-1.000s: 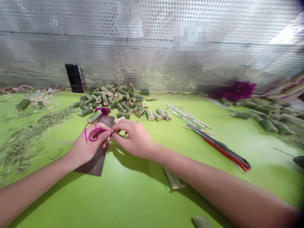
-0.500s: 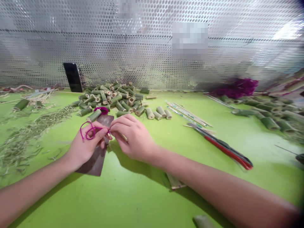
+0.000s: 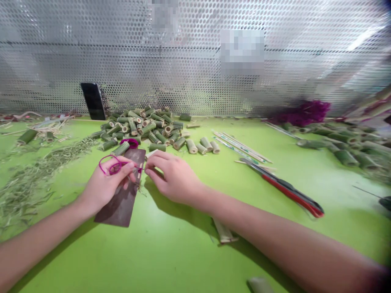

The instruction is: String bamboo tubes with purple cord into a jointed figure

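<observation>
Magenta string (image 3: 109,164) loops over my left hand (image 3: 105,181), which pinches it between thumb and forefinger. A short stretch of the string runs across to my right hand (image 3: 175,175), whose thumb and fingertips are closed on its end. A small dark knot and a thin pale piece show between the two hands, too small to name. Below my left hand lies a flat brown rectangular board (image 3: 120,209). Just behind it are a coil of magenta string (image 3: 131,143) and a short bamboo piece (image 3: 121,149).
A heap of cut bamboo pieces (image 3: 148,126) lies behind my hands, a phone (image 3: 93,101) propped beside it. Red-handled cutters (image 3: 290,191) and thin sticks (image 3: 244,146) are on the right. Green shavings (image 3: 45,167) cover the left. A perforated metal wall (image 3: 189,73) stands behind.
My hands have moved slightly apart, stretching the string between them. My left hand has shifted a little left, and the loop of string has moved with it.
</observation>
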`<state>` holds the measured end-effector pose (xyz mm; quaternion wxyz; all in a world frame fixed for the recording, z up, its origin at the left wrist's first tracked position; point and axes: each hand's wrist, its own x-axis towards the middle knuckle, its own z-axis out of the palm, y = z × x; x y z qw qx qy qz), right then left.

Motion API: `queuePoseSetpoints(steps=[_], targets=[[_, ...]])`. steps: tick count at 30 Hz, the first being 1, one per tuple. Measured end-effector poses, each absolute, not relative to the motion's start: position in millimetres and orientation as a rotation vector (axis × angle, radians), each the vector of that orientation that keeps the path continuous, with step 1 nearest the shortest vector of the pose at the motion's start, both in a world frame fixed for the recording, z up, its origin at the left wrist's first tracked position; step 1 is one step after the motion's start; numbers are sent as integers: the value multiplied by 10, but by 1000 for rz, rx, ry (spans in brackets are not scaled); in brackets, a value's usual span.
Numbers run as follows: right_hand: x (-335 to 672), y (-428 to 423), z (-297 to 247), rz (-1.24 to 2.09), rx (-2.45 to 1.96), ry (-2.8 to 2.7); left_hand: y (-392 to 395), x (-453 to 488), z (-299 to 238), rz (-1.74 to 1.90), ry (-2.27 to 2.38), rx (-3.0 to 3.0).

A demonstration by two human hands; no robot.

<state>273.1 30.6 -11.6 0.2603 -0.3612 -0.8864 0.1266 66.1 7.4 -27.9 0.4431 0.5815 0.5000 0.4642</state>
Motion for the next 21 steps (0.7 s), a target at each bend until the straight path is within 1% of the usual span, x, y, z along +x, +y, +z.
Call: queuePoseSetpoints(steps=[9, 14, 17, 21], targets=[[2782, 343, -129, 510, -1186, -2519, 223, 414, -88, 1469, 1282, 1077], [2817, 323, -87, 406, -1222, -2605, 305, 310, -31, 1470, 1338, 1166], [2878, 351, 47, 362, -1209, -2643, 341, 241, -5, 1511, 1350, 1168], [3067, 457, 447, 252, -1335, -2563, 362, 155, 71, 1544, 1416, 1255]])
